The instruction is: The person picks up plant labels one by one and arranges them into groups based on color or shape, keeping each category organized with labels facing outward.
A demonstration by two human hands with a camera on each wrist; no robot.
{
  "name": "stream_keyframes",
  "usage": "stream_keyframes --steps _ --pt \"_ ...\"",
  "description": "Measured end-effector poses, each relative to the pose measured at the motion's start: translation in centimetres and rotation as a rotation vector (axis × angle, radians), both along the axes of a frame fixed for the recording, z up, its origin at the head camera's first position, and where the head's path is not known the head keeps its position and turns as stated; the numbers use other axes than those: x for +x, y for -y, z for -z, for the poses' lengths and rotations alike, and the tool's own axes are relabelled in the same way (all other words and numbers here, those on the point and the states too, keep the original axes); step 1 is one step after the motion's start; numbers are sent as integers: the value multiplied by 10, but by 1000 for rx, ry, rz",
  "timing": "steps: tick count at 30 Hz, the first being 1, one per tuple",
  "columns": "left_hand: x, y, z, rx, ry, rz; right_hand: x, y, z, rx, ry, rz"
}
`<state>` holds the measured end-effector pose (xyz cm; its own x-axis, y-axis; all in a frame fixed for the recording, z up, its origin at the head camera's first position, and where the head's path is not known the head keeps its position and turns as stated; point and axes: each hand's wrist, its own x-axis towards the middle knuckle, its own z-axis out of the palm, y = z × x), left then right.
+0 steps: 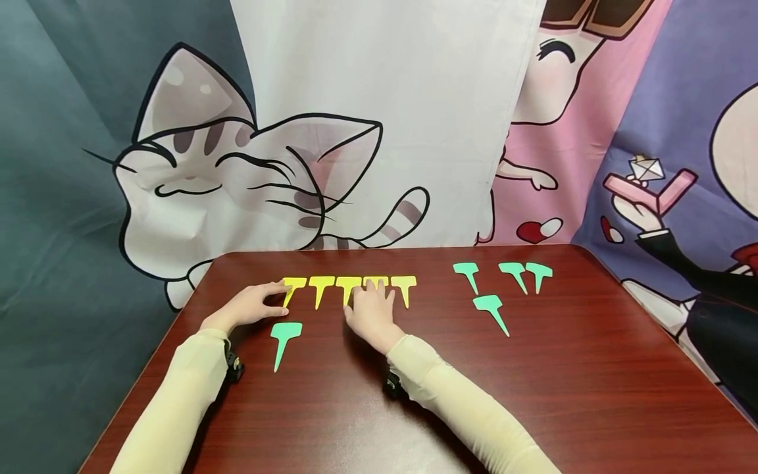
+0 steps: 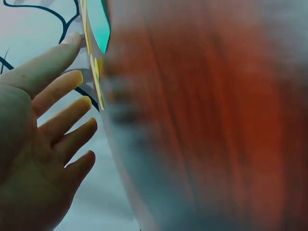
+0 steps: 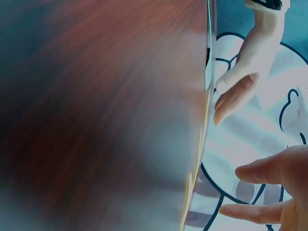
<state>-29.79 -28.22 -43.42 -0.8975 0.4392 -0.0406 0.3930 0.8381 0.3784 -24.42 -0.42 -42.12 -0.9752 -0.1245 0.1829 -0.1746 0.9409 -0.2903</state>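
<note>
Several yellow T-shaped plant labels [image 1: 322, 283] lie side by side in a row with their stems pointing toward me. At the leftmost yellow label [image 1: 295, 282], my left hand [image 1: 251, 306] has its thumb and fingers spread around the left side. The left wrist view shows that hand's fingers straight and apart. My right hand [image 1: 372, 316] reaches over the fourth yellow label, partly hiding it, with its fingertips right at the label's top. In the right wrist view, the right hand's thumb [image 3: 262, 171] and a finger stretch out with a gap between them. A green T-shaped plant label [image 1: 287, 331] lies just below my left hand.
Several more green plant labels [image 1: 487, 303] lie scattered on the right side of the reddish-brown wooden table [image 1: 562, 368]. Behind the table's far edge hangs a cloth backdrop [image 1: 391, 79] printed with a cartoon cat and figures.
</note>
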Motion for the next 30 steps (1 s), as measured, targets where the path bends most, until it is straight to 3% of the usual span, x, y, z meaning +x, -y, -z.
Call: stream_keyframes --steps 10,21,30 --pt "16 -4 -2 -41 -52 47 -3 -28 2 2 3 28" --pt "34 -6 -5 -61 -65 77 -10 -66 5 3 43 -65" --pt "48 -7 -8 -73 -60 98 -19 -98 3 38 85 -62"
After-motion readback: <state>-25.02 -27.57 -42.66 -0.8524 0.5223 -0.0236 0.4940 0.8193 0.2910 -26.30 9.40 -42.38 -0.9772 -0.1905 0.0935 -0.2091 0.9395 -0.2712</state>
